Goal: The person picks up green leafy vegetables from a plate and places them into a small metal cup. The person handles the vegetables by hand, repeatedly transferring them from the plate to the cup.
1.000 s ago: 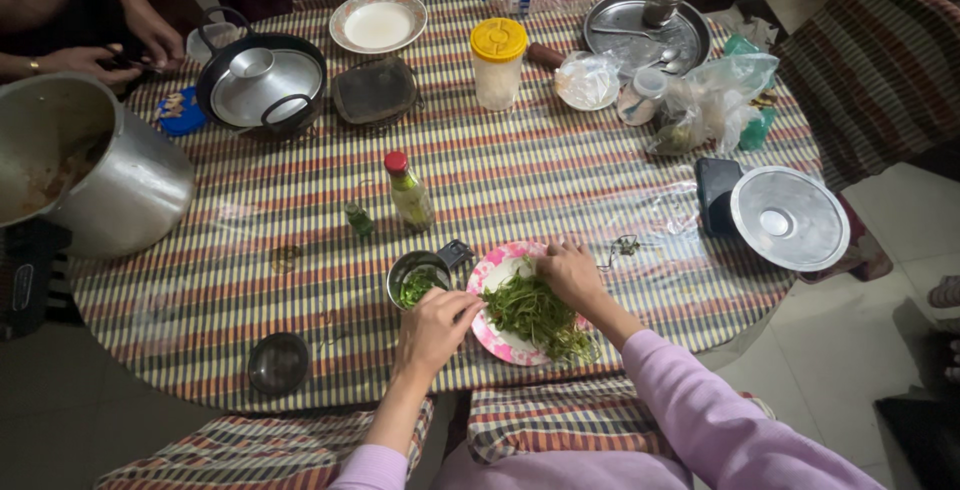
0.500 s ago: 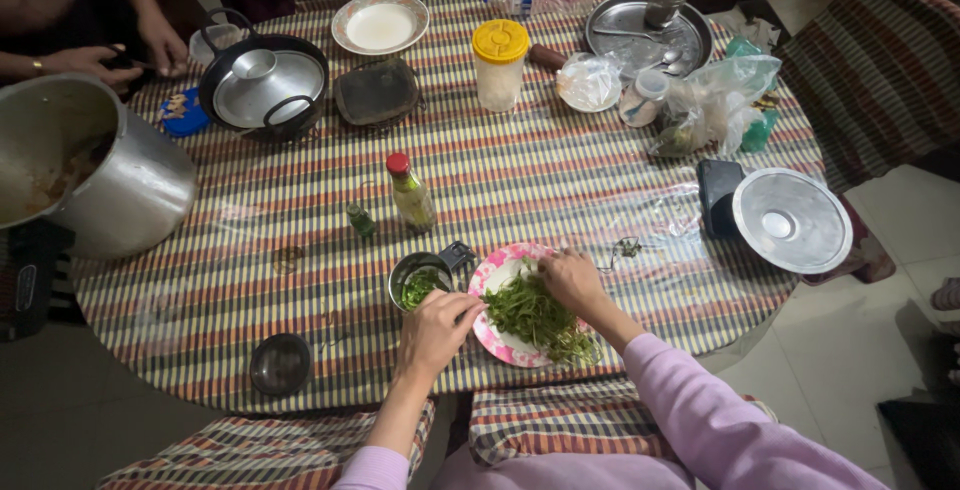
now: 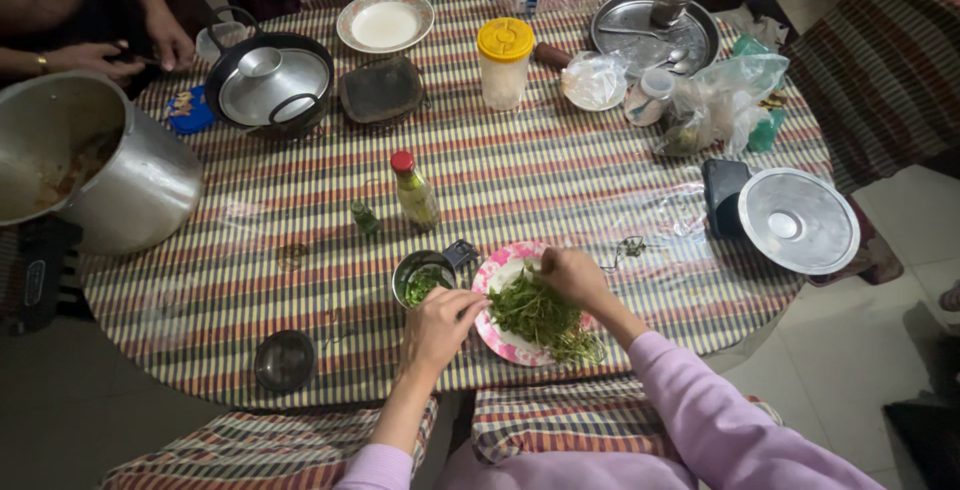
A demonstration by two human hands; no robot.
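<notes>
The right hand [image 3: 572, 275] pinches into the green herbs [image 3: 540, 315] at the pink plate's [image 3: 492, 275] twelve o'clock. The left hand [image 3: 438, 325], fingers curled, nips a sprig at nine o'clock. The herbs look light, limp and easily bruised, best taken by the stems.

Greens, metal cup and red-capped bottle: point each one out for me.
greens [image 3: 537, 312], head view, middle of the pile on the pink plate
metal cup [image 3: 405, 272], head view, left rim
red-capped bottle [image 3: 416, 201], head view, its clear body below the cap
</notes>
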